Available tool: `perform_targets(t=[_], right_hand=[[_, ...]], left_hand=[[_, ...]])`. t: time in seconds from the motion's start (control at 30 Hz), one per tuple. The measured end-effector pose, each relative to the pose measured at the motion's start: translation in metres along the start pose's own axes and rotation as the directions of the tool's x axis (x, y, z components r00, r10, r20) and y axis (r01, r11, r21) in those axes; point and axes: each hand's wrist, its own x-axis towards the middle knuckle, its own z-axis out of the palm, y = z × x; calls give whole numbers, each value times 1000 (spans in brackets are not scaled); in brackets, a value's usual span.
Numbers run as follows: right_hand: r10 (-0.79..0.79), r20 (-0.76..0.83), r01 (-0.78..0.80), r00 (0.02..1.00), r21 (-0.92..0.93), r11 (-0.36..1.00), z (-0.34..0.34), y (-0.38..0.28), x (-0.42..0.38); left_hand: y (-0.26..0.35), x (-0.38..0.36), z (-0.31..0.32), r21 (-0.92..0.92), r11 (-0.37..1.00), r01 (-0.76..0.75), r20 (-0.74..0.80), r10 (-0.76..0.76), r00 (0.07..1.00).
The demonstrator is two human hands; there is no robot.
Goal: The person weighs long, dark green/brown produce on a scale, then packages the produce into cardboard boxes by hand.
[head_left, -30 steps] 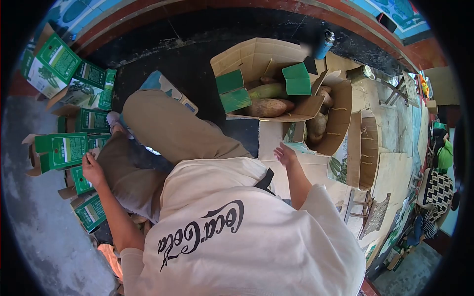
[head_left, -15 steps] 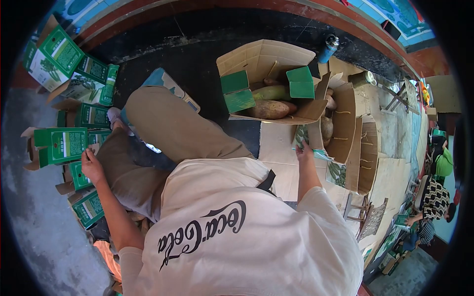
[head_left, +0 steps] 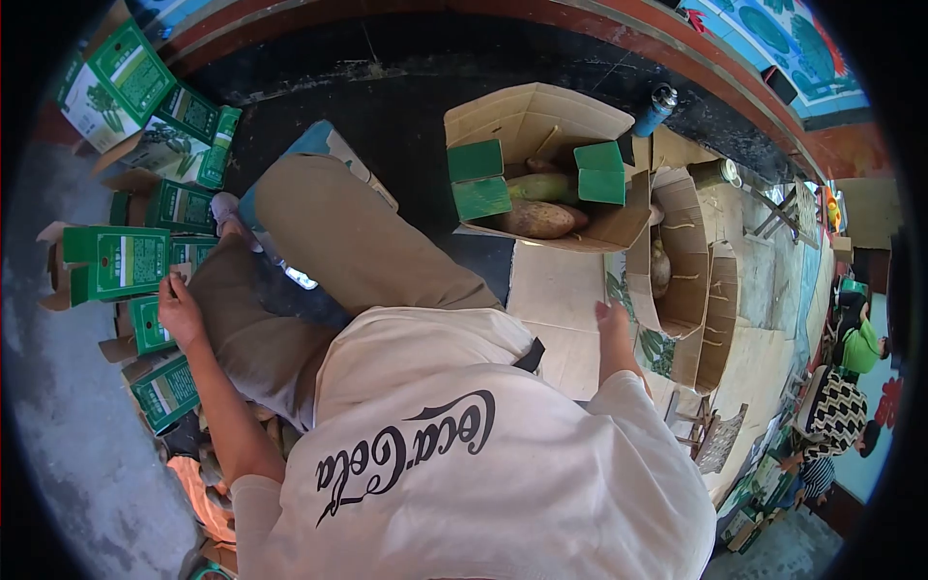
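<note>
My left hand [head_left: 181, 311] is closed at the left, with its fingertips on a small brown carton flap [head_left: 182, 271]. That flap is at the right edge of a green printed carton [head_left: 121, 261]. On the right, my right hand [head_left: 611, 327] is raised with its fingertips apart and nothing visible in it. Just beyond that hand stands an open cardboard carton [head_left: 681, 256] with a brown oblong piece of produce [head_left: 660, 269] inside. Farther forward, another open carton [head_left: 541, 101] with green corner flaps holds several large brown and green oblong pieces of produce [head_left: 537, 218].
Several green cartons [head_left: 164, 391] line the left side. A blue bottle [head_left: 655, 111] and a can [head_left: 715, 172] stand beyond the right-hand boxes. Flattened cardboard [head_left: 546, 290] covers the floor by my right hand. People [head_left: 831, 411] work at the far right.
My right hand has come away from the leaf-printed side of the right carton and moved slightly back. My left hand stays at the carton flap, a little higher in view.
</note>
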Motion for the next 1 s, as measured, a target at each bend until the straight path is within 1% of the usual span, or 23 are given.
perform_targets(t=[0.03,0.07,0.13,0.17,0.2,0.27,0.33,0.43,0.53,0.63,0.7,0.73,0.8,0.83,0.87,0.93,0.97,1.0], right_hand=[[107,158,-73,982,-211,975,12,9,-8],[240,286,-103,928,-422,901,29,14,-28],[254,477,80,842,-574,815,72,24,-98],[297,609,248,736,-650,718,91,30,-116],[361,707,422,608,-673,608,107,37,-133],[364,837,640,409,-548,539,137,47,-204],[419,820,665,390,-565,489,159,38,-253],[424,875,772,232,-431,467,185,24,-296],[443,884,788,150,-378,486,210,23,-327],[367,927,858,70,-244,453,239,51,-330],[257,964,969,70,-127,211,260,64,-340],[201,978,994,59,-76,79,268,70,-344],[139,990,980,-35,61,-189,285,87,-332],[115,989,939,-89,121,-322,295,95,-323],[149,986,886,-74,134,-445,304,100,-320],[206,978,731,-28,160,-663,318,107,-312],[242,970,641,-5,189,-744,326,114,-300],[256,967,582,10,203,-788,329,116,-295]], left_hand=[[0,0,0,-9,1000,2,-2,-2,1000],[-2,0,1,-9,1000,4,-7,-4,1000],[-7,-1,3,-8,1000,10,-15,-10,1000],[-5,-2,1,-21,1000,5,-17,-5,1000],[-1,-3,0,-34,999,0,-19,0,1000],[-7,-5,0,-70,998,3,-39,-5,999],[-17,-8,4,-108,994,6,-64,-13,998],[-4,-11,-5,-93,996,-7,-84,-1,996],[-2,-14,-8,-140,990,21,-82,-32,996],[4,-17,-15,-124,992,6,-91,-18,996],[2,-18,-16,-122,993,9,-111,-23,994],[0,-19,-17,-120,993,10,-118,-25,993],[1,-20,-21,-163,986,17,-102,-34,994],[3,-21,-22,-173,985,28,-104,-47,994],[2,-22,-22,-183,982,40,-103,-59,993],[1,-23,-21,-186,981,52,-94,-71,993],[5,-23,-23,-199,978,64,-88,-83,993],[6,-23,-25,-212,974,75,-81,-94,992]])
